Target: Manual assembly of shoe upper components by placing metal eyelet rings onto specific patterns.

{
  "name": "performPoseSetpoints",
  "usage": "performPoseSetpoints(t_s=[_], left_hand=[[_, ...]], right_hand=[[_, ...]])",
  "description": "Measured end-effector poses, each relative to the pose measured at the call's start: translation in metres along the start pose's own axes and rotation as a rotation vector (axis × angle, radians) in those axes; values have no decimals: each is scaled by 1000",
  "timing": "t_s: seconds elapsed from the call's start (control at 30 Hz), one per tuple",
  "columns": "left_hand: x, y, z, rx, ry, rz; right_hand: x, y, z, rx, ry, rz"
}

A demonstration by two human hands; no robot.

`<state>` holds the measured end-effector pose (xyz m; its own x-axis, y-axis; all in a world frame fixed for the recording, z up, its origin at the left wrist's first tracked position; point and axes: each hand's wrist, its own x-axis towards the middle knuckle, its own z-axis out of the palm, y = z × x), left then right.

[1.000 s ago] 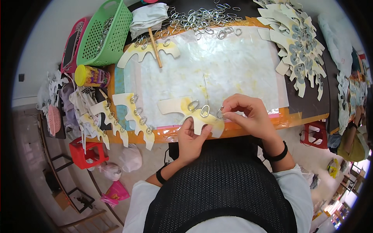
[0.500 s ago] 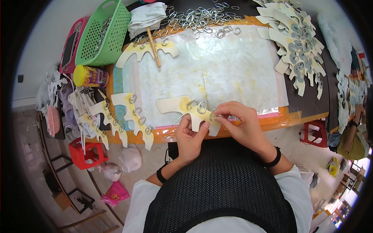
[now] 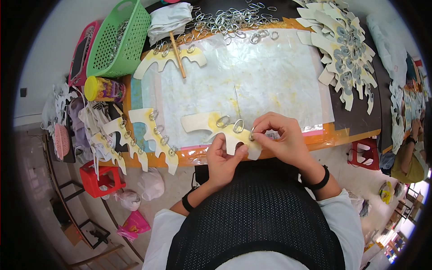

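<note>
At the table's near edge, my left hand (image 3: 222,159) pinches the lower tabs of a cream cut-out piece (image 3: 198,122), thumb on top. Yellow smears mark the piece, and oval metal rings sit along it, one standing near its middle (image 3: 239,125). The thumb and forefinger of my right hand (image 3: 284,137) close on another oval metal ring (image 3: 252,134) at the piece's right end. Left of my hands lie similar cream pieces with rings, the nearest one (image 3: 153,130) partly over the edge. Farther off, another ringed piece (image 3: 157,58) lies beneath a wooden stick (image 3: 177,54).
Loose metal rings (image 3: 234,20) are heaped at the far edge. A green basket (image 3: 101,58), a yellow-lidded jar (image 3: 105,89) and a folded white cloth (image 3: 170,20) stand at the left. Finished-looking ringed pieces (image 3: 346,54) pile up at the right. White sheeting (image 3: 270,81) covers the table's middle.
Both hands and the cream piece's right end have shifted slightly right. The middle ring has tilted a little. My right fingers stay on the end ring.
</note>
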<state>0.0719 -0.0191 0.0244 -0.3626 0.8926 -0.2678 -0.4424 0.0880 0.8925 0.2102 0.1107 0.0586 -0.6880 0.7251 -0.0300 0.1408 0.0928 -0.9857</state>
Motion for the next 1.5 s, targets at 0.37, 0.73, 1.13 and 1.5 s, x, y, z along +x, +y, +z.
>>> performPoseSetpoints(t_s=[0.37, 0.73, 1.13, 1.5], left_hand=[[-1, 27, -21, 650, -345, 523], [61, 26, 12, 1053, -279, 614], [59, 28, 13, 1261, -312, 569], [51, 19, 12, 1275, -223, 789]], right_hand=[[-1, -10, -30, -884, -214, -208], [6, 18, -6, -799, 15, -407], [-10, 23, -2, -705, -20, -326], [-5, 16, -20, -614, 18, -437]])
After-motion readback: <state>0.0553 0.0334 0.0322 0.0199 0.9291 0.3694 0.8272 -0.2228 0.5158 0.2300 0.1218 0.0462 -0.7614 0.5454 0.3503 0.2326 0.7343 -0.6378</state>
